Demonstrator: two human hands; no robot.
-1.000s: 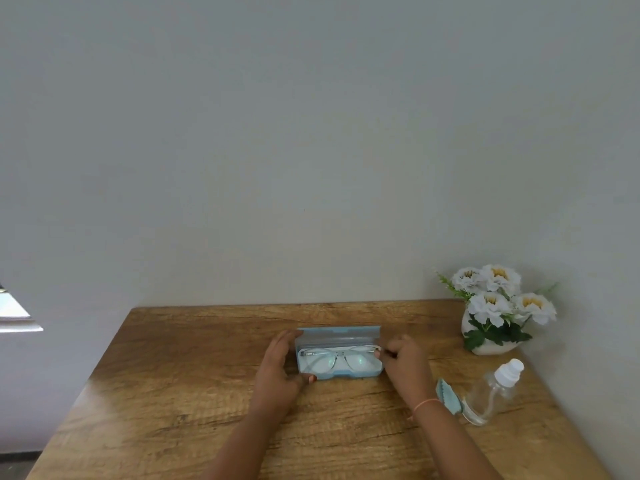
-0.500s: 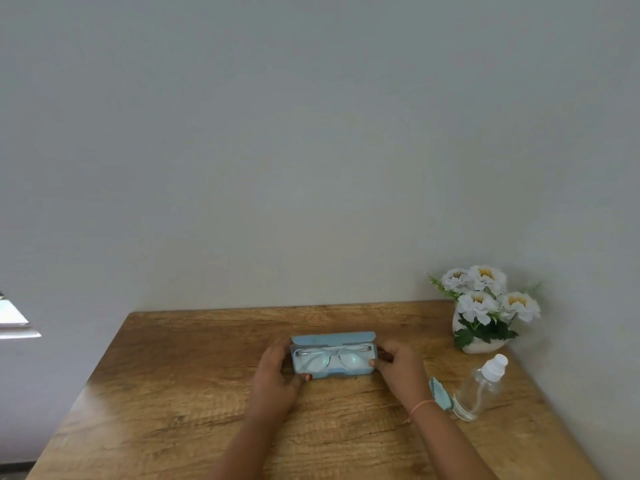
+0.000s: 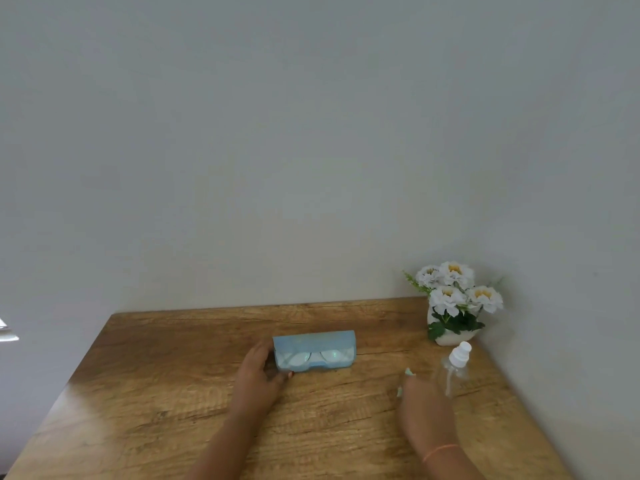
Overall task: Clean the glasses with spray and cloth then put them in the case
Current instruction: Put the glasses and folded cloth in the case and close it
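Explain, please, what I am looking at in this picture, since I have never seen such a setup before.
There is no machine here: a person wears a camera on the head, looking forward and down at their own two bare hands. On the wooden table stand a light blue case with the glasses inside, a clear spray bottle and a pot of white flowers. The left hand holds the case's left end. The right hand covers a teal cloth; whether its fingers grip it is too blurred to tell.
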